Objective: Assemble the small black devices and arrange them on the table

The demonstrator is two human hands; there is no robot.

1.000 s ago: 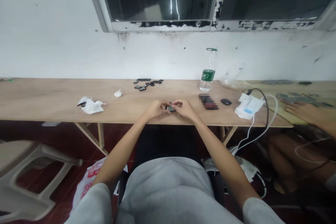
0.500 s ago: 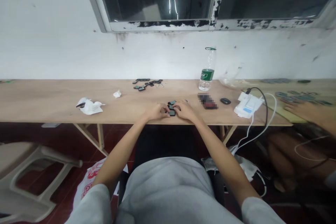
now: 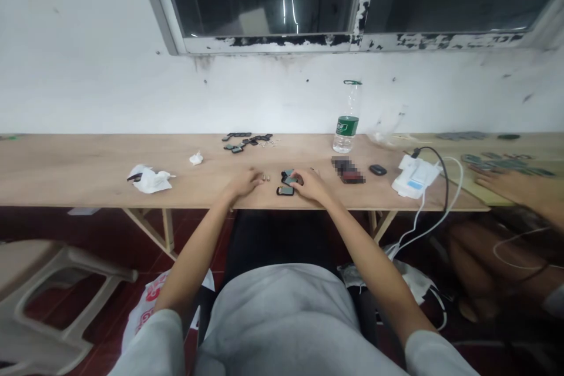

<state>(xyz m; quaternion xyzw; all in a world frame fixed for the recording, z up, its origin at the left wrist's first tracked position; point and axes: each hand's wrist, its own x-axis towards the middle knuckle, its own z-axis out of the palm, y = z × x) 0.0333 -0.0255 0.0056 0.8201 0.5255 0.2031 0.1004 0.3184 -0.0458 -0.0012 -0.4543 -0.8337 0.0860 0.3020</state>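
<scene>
A small flat rectangular piece (image 3: 286,191), black-rimmed with a grey face, lies near the table's front edge. My right hand (image 3: 310,185) is curled at its right end, thumb and fingers against it. Similar grey and black pieces (image 3: 288,176) lie just behind, partly covered by my right fingers. To the left, my left hand (image 3: 245,182) rests low over the wood with its fingers apart, beside a few tiny pale bits (image 3: 266,177). Whether its fingertips touch those bits is too small to tell.
More black-rimmed pieces (image 3: 247,141) lie at the back. Behind my right hand stand a water bottle (image 3: 347,126), a blurred-out object (image 3: 348,170) and a black case (image 3: 378,170). Crumpled tissue (image 3: 153,180) lies left; a white cabled device (image 3: 415,177) and another person's hand (image 3: 502,179) are right.
My left hand has let go of the black-rimmed piece and moved left, to the tiny pale bits. My right hand has stayed at the piece.
</scene>
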